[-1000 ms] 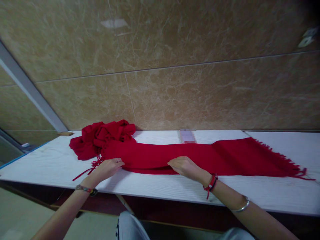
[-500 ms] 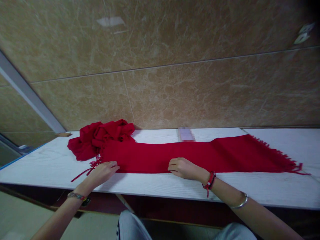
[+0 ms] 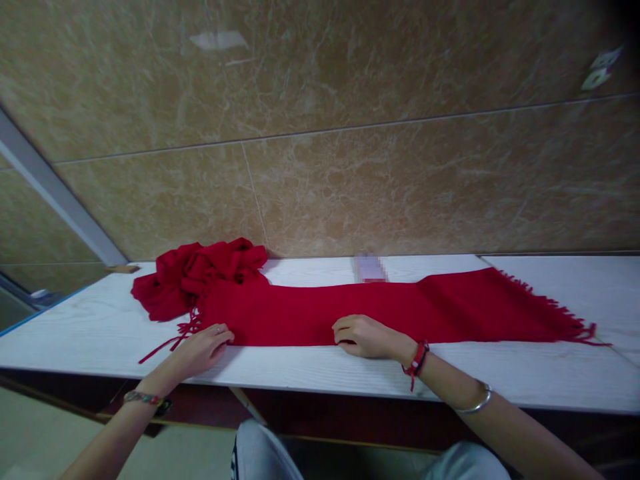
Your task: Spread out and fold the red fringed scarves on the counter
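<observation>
A red fringed scarf (image 3: pixel 300 313) lies stretched lengthwise over the white tabletop, its right end fanning out into fringe. My left hand (image 3: pixel 205 347) is at the near left corner, thumb and fingers closed on the edge beside the loose tassels. Farther right, my right hand (image 3: pixel 363 335) pinches the same near edge around its middle, fingers curled. The fingertips of both hands are partly hidden against the cloth. Behind the scarf's left end sits a crumpled red cloth (image 3: pixel 200 273), touching it.
A small pale packet (image 3: pixel 370 268), blurred out, lies behind the scarf by the tiled wall (image 3: pixel 320 187). The white table (image 3: pixel 300 367) ends at a front edge just before my knees. A wall socket (image 3: pixel 597 77) is at upper right.
Both hands stay at the scarf's near edge, with the left hand drawn slightly left and its fingers more bent. The whole view has shifted a little; the scarf lies much as before.
</observation>
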`<state>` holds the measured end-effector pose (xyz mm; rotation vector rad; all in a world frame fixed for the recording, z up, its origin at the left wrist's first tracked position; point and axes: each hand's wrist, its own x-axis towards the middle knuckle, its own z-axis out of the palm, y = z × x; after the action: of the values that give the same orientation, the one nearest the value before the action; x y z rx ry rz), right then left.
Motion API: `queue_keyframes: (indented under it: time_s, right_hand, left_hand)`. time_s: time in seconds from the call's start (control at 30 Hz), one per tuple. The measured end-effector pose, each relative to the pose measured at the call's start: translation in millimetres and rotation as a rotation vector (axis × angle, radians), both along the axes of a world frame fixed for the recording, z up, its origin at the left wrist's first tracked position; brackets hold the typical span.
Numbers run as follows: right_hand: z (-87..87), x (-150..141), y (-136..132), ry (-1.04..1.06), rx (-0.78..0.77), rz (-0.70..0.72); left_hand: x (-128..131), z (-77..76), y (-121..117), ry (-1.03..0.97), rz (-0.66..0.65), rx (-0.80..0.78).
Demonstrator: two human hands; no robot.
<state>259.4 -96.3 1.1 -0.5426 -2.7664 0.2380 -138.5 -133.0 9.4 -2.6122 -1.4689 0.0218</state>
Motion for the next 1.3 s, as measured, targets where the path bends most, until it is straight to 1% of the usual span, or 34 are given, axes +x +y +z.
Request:
queue_keyframes:
  time_s: [0.1, 0.2, 0.3, 0.4, 0.47, 0.53, 0.6, 0.67, 0.7, 0.77, 0.83, 0.9, 0.93, 1.0, 1.07, 1.13, 1.23, 1.3]
  right_hand:
    - [0.7, -0.8, 2.2, 0.05, -0.038, -0.028]
    - [-2.0, -2.7, 7.4, 0.085, -0.029, -0.169]
    - [-8.3, -5.1, 12.4, -0.037, -0.074, -0.279]
    - [-13.1, -6.4, 14.0, -0.164, -0.15, -0.304]
    - [-13.0, -4.3, 14.3, -0.181, -0.16, -0.317]
    - [-11.4, 1.9, 15.7, -0.157, -0.143, -0.367]
    - [-10.6, 11.4, 18.6, -0.135, -0.122, -0.449]
    - [-12.7, 21.1, 22.2, -0.151, -0.124, -0.526]
    - [-14.7, 24.6, 23.9, -0.17, -0.134, -0.552]
    - [-19.3, 27.5, 26.4, -0.2, -0.154, -0.588]
    - [-23.1, 25.8, 27.1, -0.197, -0.152, -0.609]
    - [-25.3, 24.2, 25.8, -0.176, -0.121, -0.618]
    - [-25.9, 25.2, 24.5, -0.167, -0.1, -0.618]
    - [-27.1, 33.2, 21.0, -0.156, -0.058, -0.613]
    - [-29.2, 50.0, 17.3, -0.158, -0.022, -0.62]
    - [-31.9, 72.8, 14.3, -0.168, 0.012, -0.648]
    - [-34.3, 104.8, 11.6, -0.193, 0.047, -0.738]
    - [-33.0, 114.6, 10.5, -0.202, 0.058, -0.811]
  left_hand:
    - [8.8, 8.1, 9.2, -0.022, 0.001, -0.008]
    - [28.9, 8.5, 27.0, -0.105, 0.01, 0.105]
    - [56.3, 0.5, 47.5, -0.161, 0.008, 0.176]
    - [76.4, -12.1, 61.1, -0.123, 0.01, 0.114]
    - [79.6, -20.0, 64.0, -0.079, 0.019, 0.055]
    - [76.0, -25.5, 63.1, -0.047, 0.037, 0.036]
    - [72.1, -27.2, 61.2, -0.024, 0.076, 0.045]
    - [77.0, -24.8, 60.9, 0.004, 0.133, 0.063]
    - [85.0, -22.4, 61.8, 0.016, 0.158, 0.071]
    - [113.0, -17.2, 66.3, 0.011, 0.168, 0.074]
    - [151.5, -14.0, 73.8, -0.041, 0.108, 0.04]
    - [188.8, -15.3, 83.3, -0.105, 0.023, -0.002]
    - [203.3, -17.7, 88.4, -0.127, 0.001, -0.023]
    - [220.1, -24.7, 98.1, -0.144, 0.002, -0.073]
    - [222.1, -32.0, 106.1, -0.144, 0.023, -0.104]
    - [216.5, -36.5, 111.3, -0.144, 0.03, -0.103]
    - [209.8, -36.8, 113.8, -0.142, 0.053, -0.093]
    - [210.3, -35.2, 113.5, -0.141, 0.074, -0.096]
